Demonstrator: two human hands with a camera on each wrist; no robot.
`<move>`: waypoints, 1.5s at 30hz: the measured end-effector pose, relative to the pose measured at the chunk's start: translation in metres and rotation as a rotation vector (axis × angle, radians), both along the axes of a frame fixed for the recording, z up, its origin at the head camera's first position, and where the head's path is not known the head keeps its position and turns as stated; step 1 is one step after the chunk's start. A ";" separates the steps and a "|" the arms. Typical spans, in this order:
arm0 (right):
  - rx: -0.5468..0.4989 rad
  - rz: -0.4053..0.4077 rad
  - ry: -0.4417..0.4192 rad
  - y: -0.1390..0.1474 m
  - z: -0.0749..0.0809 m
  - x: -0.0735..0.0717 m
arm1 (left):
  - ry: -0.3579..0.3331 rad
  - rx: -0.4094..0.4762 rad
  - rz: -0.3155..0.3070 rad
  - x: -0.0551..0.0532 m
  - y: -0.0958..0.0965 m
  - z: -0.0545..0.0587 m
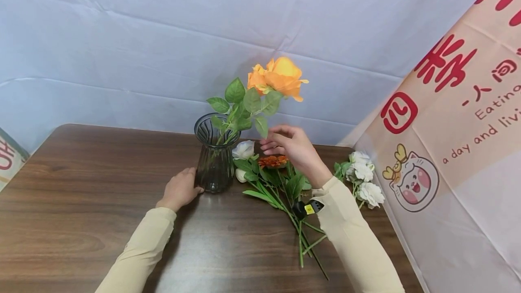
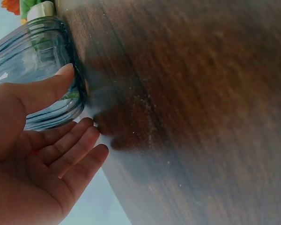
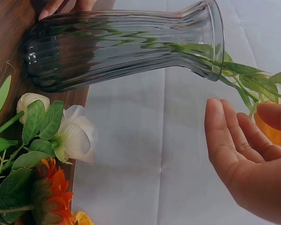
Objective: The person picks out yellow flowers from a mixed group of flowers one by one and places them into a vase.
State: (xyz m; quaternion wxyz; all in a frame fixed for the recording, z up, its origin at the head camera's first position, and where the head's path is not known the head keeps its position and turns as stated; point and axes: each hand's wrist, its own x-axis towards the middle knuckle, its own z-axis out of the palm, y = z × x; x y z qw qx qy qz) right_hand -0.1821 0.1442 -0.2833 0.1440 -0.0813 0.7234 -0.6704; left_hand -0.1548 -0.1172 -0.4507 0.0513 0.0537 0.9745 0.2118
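left hand (image 1: 180, 189) braced the vase (image 1: 215, 153), fingers straight; open, empty right hand (image 1: 291, 147) beside the leaning orange rose (image 1: 278, 77) could have tipped it.

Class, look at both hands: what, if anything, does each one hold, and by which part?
The left hand touches the vase at its base, thumb against the glass. The right hand holds nothing; it is open beside the rose.
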 end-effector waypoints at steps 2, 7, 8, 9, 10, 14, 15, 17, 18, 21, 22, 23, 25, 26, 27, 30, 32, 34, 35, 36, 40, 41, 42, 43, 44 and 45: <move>0.000 -0.004 0.006 0.001 0.000 0.001 | 0.003 0.000 0.000 0.000 0.000 0.000; 0.005 -0.002 0.019 0.005 0.000 0.003 | 0.012 0.003 0.002 0.000 0.000 0.000; 0.010 0.000 0.022 0.006 0.000 0.004 | 0.012 0.004 0.001 0.000 0.000 0.000; 0.016 0.002 0.025 0.007 -0.001 0.004 | 0.013 0.004 0.001 0.000 0.000 0.000; 0.019 0.002 0.025 0.008 -0.002 0.005 | 0.013 0.004 0.001 0.000 0.000 0.001; 0.027 -0.002 0.021 0.013 -0.005 0.006 | 0.008 0.001 0.001 0.000 0.000 0.001; 0.027 -0.006 0.019 0.014 -0.006 0.006 | 0.006 0.000 0.001 0.000 0.000 0.002; 0.021 -0.011 0.015 0.017 -0.009 0.007 | 0.002 -0.001 0.003 0.000 0.000 0.002; 0.020 -0.012 0.015 0.019 -0.010 0.008 | 0.000 0.000 0.003 0.000 0.000 0.002; 0.013 -0.019 0.007 0.024 -0.015 0.010 | 0.000 0.000 0.004 0.000 0.000 0.002; 0.010 -0.022 0.003 0.026 -0.016 0.010 | 0.001 0.001 0.005 0.000 0.000 0.002; 0.011 -0.026 -0.002 0.028 -0.018 0.011 | 0.002 0.001 0.005 0.000 0.000 0.002; 0.013 -0.035 -0.008 0.032 -0.021 0.012 | 0.006 0.002 0.006 0.000 0.000 0.001; 0.013 -0.037 -0.011 0.034 -0.022 0.012 | 0.008 0.002 0.006 0.000 0.000 0.001; 0.016 -0.043 -0.015 0.036 -0.024 0.013 | 0.009 0.003 0.005 0.000 0.000 0.001; 0.007 -0.064 -0.040 0.044 -0.029 0.014 | 0.013 0.003 0.003 0.000 0.000 0.001; 0.000 -0.079 -0.055 0.048 -0.033 0.015 | 0.015 0.003 0.002 0.000 0.000 0.001; -0.006 -0.094 -0.067 0.053 -0.036 0.015 | 0.015 0.004 0.003 0.001 0.001 0.002; -0.003 -0.102 -0.068 0.056 -0.037 0.015 | 0.015 0.004 0.003 0.001 0.001 0.002; 0.002 -0.106 -0.068 0.058 -0.039 0.015 | 0.015 0.004 0.004 0.001 0.001 0.002; 0.012 -0.130 -0.079 0.068 -0.044 0.015 | 0.011 0.008 0.005 0.001 0.001 0.002; 0.016 -0.136 -0.082 0.070 -0.046 0.015 | 0.012 0.008 0.005 0.001 0.001 0.002; 0.017 -0.140 -0.087 0.073 -0.048 0.015 | 0.012 0.009 0.006 0.001 0.001 0.002; 0.018 -0.144 -0.092 0.075 -0.049 0.015 | 0.013 0.010 0.006 0.001 0.001 0.002; 0.020 -0.145 -0.097 0.078 -0.051 0.014 | 0.013 0.010 0.006 0.001 0.001 0.002; 0.025 -0.148 -0.101 0.080 -0.053 0.014 | 0.015 0.011 0.006 0.001 0.001 0.002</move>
